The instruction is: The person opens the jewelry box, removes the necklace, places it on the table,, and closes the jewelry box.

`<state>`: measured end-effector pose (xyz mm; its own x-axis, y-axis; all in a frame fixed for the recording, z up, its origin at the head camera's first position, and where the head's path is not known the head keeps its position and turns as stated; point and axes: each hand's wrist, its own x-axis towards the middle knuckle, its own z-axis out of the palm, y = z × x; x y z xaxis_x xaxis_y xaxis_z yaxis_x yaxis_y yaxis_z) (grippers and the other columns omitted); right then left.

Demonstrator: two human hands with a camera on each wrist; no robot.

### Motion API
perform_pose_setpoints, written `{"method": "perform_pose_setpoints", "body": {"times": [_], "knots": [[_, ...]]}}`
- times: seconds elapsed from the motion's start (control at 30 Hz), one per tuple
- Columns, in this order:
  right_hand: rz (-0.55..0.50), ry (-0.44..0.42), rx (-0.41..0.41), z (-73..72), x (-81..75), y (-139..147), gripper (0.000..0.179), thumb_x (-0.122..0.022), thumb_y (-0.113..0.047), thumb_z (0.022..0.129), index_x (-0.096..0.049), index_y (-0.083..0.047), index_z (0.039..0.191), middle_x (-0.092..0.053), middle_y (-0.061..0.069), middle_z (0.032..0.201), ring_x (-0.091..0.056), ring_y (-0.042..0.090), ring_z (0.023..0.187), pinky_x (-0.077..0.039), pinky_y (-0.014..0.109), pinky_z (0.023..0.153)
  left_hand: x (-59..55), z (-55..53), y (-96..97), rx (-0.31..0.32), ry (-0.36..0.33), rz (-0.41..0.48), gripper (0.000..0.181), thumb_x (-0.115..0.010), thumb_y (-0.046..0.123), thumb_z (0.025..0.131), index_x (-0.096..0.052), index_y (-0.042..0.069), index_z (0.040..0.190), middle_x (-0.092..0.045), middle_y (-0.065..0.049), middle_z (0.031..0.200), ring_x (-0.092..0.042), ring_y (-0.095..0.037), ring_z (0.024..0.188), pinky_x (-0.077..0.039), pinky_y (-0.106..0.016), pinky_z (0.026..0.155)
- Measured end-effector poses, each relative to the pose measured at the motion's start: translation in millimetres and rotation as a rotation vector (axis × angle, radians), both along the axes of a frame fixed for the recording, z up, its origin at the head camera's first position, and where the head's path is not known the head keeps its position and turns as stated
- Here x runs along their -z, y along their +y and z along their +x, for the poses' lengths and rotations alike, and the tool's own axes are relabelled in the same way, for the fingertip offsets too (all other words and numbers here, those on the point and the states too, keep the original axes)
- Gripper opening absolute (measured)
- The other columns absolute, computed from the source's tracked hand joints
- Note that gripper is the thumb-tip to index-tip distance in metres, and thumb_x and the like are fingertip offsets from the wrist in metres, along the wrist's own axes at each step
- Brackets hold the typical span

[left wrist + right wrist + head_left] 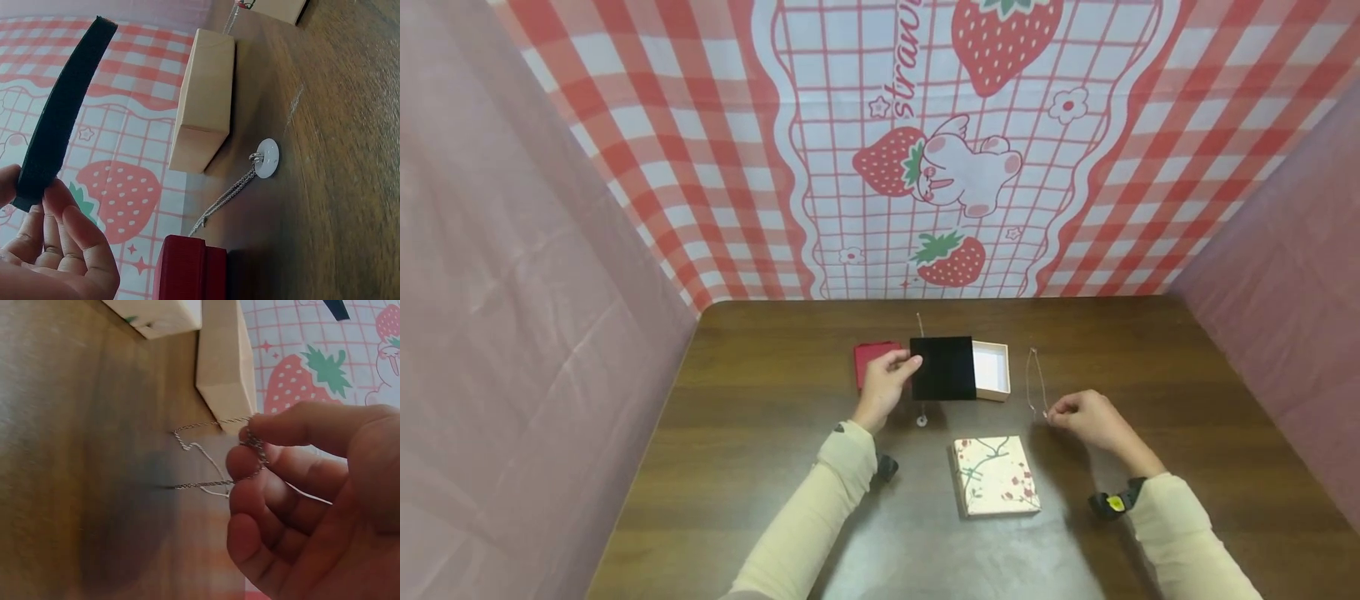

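Note:
In the head view my left hand (883, 390) pinches the left edge of a square black box insert (944, 369). From the left wrist view, the insert (61, 122) appears edge-on and raised off the table. My right hand (1088, 418) pinches one end of a thin silver-coloured chain (1042, 379). Up close in the right wrist view, the chain (203, 485) loops out from between thumb and fingertips toward the tabletop. Partly behind the insert stands a cream open box (994, 395) with a pale inside.
A floral-patterned box lid (996, 477) lies at the front, between the forearms. Behind the left hand sits a red box (871, 353). Another chain with a white disc pendant (267, 159) lies between the red box and the cream box. A strawberry-print cloth (827, 167) hangs at the back.

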<state>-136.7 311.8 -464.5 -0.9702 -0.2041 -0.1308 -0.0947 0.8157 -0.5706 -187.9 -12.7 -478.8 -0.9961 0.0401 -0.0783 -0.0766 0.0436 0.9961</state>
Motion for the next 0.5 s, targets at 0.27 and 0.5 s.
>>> {"method": "perform_pose_setpoints", "body": {"times": [0.27,0.5], "knots": [[-0.003,-0.060,-0.036,14.3,11.8,-2.2,0.010,-0.070,-0.012,0.082,-0.072,-0.006,0.075,-0.064,-0.002,0.067,-0.047,0.008,0.060,-0.039,0.023,0.053,2.8,2.5,3.9,0.013,0.008,-0.002,0.039,-0.068,0.025,0.091,-0.065,-0.002,0.119,-0.069,-0.019,0.108,-0.062,-0.011,0.087,-0.056,-0.029,0.079],[0.033,-0.055,-0.074,16.6,15.5,-4.0,0.007,-0.072,-0.013,0.078,-0.075,-0.007,0.074,-0.066,-0.002,0.066,-0.048,0.008,0.059,-0.040,0.024,0.053,-0.8,3.0,3.6,0.030,0.052,0.019,0.044,-0.070,0.033,0.089,-0.067,-0.002,0.116,-0.070,-0.014,0.102,-0.065,-0.015,0.089,-0.057,-0.030,0.081]]}}
